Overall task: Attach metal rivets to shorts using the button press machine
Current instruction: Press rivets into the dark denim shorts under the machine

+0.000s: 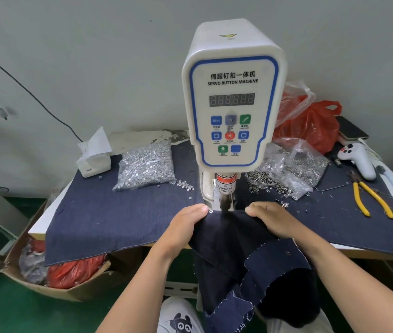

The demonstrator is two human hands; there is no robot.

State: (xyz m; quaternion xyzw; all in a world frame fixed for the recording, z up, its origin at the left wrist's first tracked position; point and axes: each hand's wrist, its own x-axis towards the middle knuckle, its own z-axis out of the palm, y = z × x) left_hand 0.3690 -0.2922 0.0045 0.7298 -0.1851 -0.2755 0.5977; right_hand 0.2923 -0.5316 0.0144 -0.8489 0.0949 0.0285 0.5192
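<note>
Both hands, left [186, 223] and right [276, 221], pinch the dark denim shorts [236, 239] taut under the white button press machine [231, 97]; fingertips should stay beside its punch [225, 203], never beneath.

Well to the right of the hands, yellow-handled pliers [372, 200] lie on the blue cloth cover [109, 219]. Beyond them rests a white handheld controller [358, 162], with a dark phone [351, 128] farther back and a red plastic bag [310, 126] beside it. Far to the left and beyond the hands stands a white tissue box [94, 159]. Below left, on the green floor, a cardboard box [53, 284] holds red bags.
</note>
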